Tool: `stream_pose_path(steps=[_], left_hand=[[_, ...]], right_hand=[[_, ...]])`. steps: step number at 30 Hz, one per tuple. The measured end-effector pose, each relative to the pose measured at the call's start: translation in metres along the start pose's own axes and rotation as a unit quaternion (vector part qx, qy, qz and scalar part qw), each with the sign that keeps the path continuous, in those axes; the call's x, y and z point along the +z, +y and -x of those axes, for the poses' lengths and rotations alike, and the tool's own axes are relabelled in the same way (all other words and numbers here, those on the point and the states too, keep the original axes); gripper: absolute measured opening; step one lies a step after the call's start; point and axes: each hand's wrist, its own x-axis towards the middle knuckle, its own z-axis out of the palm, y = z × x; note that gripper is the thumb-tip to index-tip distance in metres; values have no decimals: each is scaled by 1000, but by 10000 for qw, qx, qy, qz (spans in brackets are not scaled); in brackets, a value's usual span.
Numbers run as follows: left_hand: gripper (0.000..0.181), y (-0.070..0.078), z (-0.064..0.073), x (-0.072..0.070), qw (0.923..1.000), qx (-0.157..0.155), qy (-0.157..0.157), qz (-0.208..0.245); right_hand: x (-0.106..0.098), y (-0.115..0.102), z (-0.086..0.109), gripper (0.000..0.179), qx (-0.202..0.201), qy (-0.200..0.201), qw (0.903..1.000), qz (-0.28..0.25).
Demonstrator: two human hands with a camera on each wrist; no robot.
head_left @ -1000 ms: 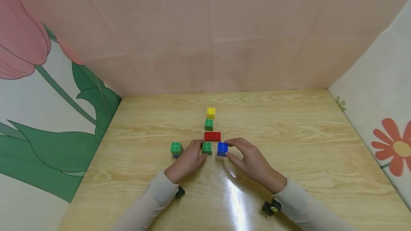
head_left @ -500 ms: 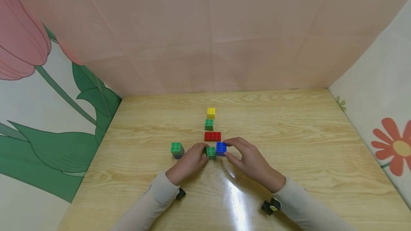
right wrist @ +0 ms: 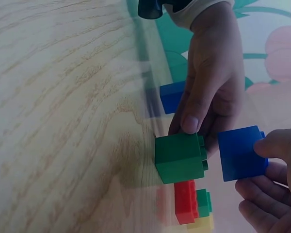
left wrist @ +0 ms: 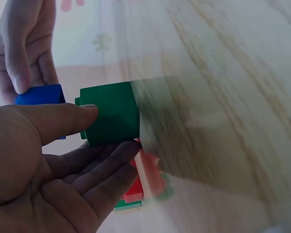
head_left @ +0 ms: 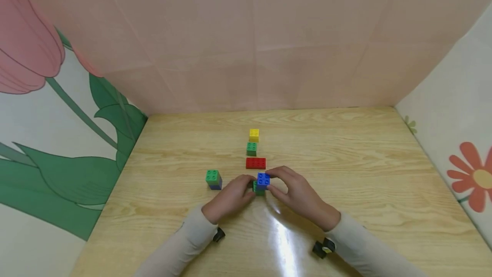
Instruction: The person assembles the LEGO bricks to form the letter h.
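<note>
My left hand (head_left: pixel 231 196) pinches a green toy building block (left wrist: pixel 109 114) between thumb and fingers, its base on the wooden table. Over it my right hand (head_left: pixel 299 192) holds a blue building block (head_left: pixel 263 179) between thumb and fingertips. A narrow gap separates the blue block from the green block's studs in the right wrist view. From the head view, the blue one hides most of the green one. To the left of my left hand stands a stack (head_left: pixel 213 178), a green block on a blue one.
Beyond the hands a red long block (head_left: pixel 255 163), a second green block (head_left: pixel 251 148) and a yellow block (head_left: pixel 254 135) form a column going back. A pink backdrop (head_left: pixel 253 54) rises at the table's (head_left: pixel 346 148) far edge, with painted panels at both sides.
The left hand has slid its green block right and nearer to me. The blue block, earlier at the green one's right, is now above it, still in the right hand.
</note>
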Motion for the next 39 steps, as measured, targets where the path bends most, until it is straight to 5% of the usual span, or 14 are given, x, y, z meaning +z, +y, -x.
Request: stream_pose_path(steps=[39], left_hand=[[33, 3, 2, 1, 9998, 27, -187, -36]], right_hand=[[5, -1, -2, 35, -85, -360, 9993, -91]])
